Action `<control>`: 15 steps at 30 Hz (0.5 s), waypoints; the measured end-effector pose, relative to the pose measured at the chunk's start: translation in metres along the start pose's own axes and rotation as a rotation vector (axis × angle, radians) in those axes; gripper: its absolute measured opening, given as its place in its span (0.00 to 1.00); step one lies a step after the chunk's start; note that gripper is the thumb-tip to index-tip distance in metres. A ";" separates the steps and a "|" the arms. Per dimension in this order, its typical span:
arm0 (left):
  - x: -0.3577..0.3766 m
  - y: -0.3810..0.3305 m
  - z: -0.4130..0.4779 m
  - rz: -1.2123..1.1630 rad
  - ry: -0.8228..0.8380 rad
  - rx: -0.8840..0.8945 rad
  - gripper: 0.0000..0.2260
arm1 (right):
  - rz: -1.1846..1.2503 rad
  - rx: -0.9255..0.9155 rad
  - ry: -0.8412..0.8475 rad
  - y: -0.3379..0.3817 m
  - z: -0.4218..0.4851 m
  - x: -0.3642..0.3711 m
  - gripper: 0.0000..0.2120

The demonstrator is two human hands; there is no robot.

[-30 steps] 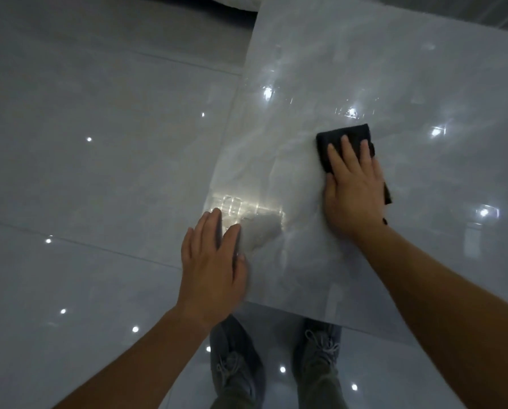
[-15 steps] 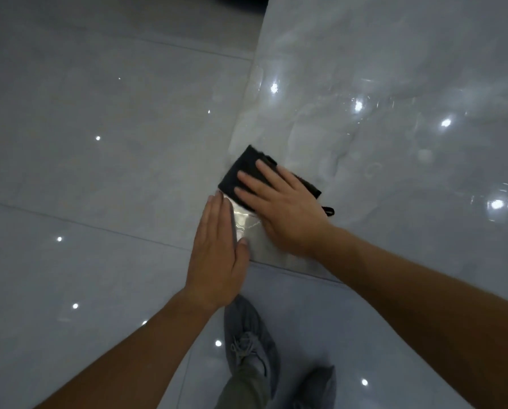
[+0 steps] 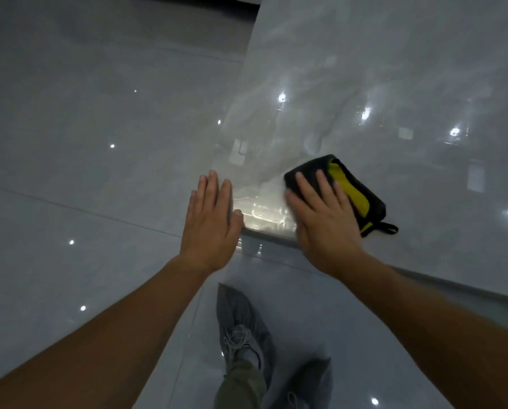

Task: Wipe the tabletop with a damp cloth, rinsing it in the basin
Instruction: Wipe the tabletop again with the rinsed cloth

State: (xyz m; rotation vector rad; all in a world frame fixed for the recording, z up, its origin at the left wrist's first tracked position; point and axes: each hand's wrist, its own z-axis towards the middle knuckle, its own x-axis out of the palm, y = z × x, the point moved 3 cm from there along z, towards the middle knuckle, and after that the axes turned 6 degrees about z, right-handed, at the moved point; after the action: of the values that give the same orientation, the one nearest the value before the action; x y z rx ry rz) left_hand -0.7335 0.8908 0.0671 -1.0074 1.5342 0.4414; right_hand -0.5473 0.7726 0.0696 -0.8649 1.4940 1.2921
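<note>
Fingers straight, unclenched: right hand pressing cloth by tabletop corner, left hand flat at 9 o'clock. Risk: overshooting edge toward 7 o'clock, dropping cloth.

My right hand slides the cloth rightward, away from the corner of the counter; a yellow fold now shows.

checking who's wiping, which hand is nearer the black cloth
Right. The right hand presses flat on the black cloth; the left hand is apart from it, at the tabletop left edge.
</note>
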 end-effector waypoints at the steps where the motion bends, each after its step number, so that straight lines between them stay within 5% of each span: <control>1: -0.002 0.001 0.001 -0.007 0.005 -0.002 0.29 | -0.009 -0.074 0.016 0.004 -0.001 0.003 0.28; 5: -0.004 0.000 0.000 -0.017 0.021 -0.009 0.27 | 0.088 -0.181 0.027 -0.021 -0.013 -0.004 0.28; 15: -0.008 0.005 0.002 -0.090 -0.048 0.030 0.24 | 0.018 0.192 -0.005 -0.041 -0.023 -0.012 0.28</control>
State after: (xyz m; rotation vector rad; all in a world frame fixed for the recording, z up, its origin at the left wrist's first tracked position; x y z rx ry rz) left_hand -0.7374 0.8979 0.0728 -1.0309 1.4432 0.3758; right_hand -0.5101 0.7415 0.0684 -0.7251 1.5955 1.1411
